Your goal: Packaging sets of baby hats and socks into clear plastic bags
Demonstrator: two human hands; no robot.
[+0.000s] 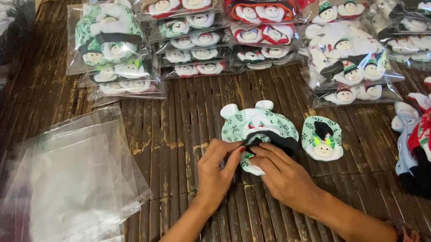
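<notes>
Both hands meet over the white fabric baby hat with green leaf print (256, 125), laid flat on the brown slatted bamboo mat (190, 113). The left hand (217, 171) and right hand (280, 171) pinch its black trim, fingers narrow. Just right of the hat lies a matching snowman bootie (322, 137); left, empty clear plastic bags (64, 201); beyond, bagged sets in stacks (188, 31).

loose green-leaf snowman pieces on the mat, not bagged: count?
2. A large green-leaf piece lies at mat centre under both the left hand and right hand; a small green-leaf piece lies just right of it. The heaps may hide more.
</notes>
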